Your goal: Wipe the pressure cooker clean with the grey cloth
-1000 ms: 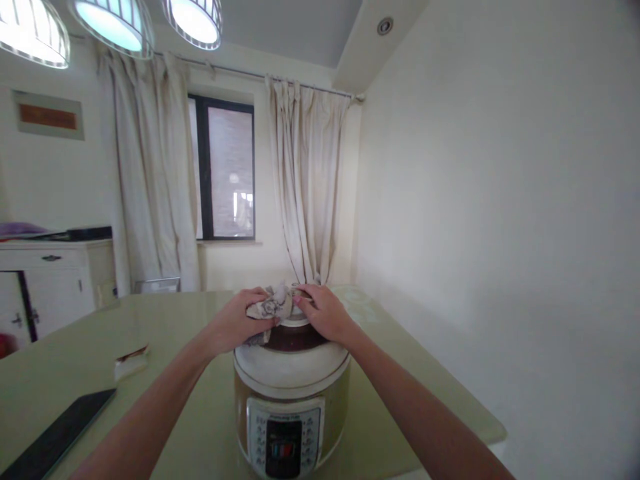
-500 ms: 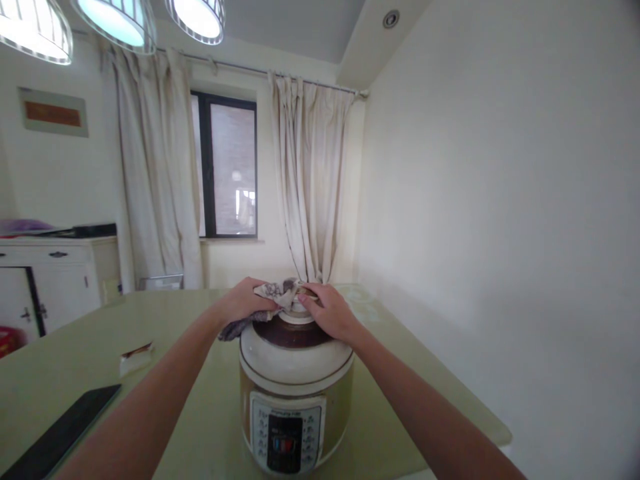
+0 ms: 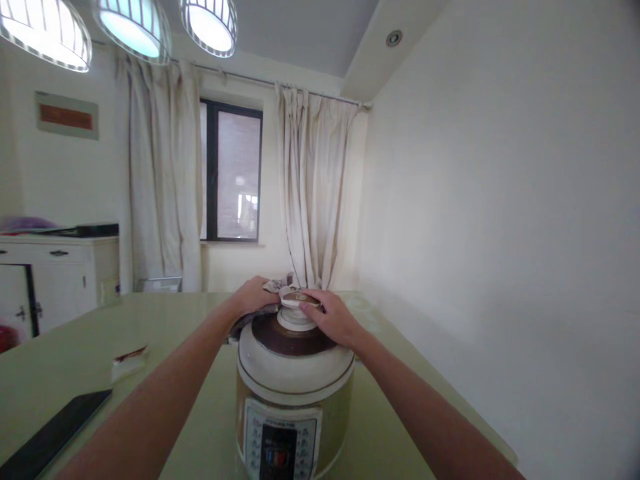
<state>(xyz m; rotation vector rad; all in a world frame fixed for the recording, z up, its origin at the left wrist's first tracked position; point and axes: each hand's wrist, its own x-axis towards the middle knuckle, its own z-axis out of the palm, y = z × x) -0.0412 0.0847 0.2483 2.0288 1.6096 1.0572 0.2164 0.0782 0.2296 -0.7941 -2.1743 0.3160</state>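
Dial centred on the electric pressure cooker (image 3: 295, 371). We note a flat black slab (image 3: 55, 433) between eight and nine. Cooker upright on the green tabletop (image 3: 200, 427), panel (image 3: 280, 447) facing us. Our right hand (image 3: 329, 317), half-curled, grips the lid knob (image 3: 297, 322) at its three o'clock; our left (image 3: 253, 297), loosely closed, clasps patterned cloth (image 3: 277, 286) around ten. Window (image 3: 239, 173) beyond, eleven o'clock.
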